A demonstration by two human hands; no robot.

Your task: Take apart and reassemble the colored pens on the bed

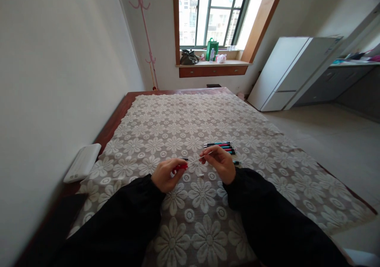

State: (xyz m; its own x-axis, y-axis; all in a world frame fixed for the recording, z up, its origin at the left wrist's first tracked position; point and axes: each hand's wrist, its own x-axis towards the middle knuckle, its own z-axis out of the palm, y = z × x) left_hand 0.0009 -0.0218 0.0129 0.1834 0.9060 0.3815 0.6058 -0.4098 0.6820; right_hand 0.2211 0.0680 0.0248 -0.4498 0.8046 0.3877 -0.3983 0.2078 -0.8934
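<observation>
Above the flower-patterned tablecloth point(202, 194), the left hand point(166, 175) curls its fingers closed around a red piece point(179, 167), while the right hand point(220, 165) pinches a thin pale rod point(196, 160) that slants towards it; whether they touch cannot be told. Several pens point(221, 145) lie just beyond the right hand, and a small white piece point(201, 175) rests between the hands.

Over a flowered tablecloth point(202, 195), my left hand point(168, 175) grips a red piece point(179, 167) while my right hand point(221, 164) pinches a thin pale rod point(202, 157); pens point(228, 148) lie at two o'clock, a window point(204, 17) (bright with daylight) at twelve.
</observation>
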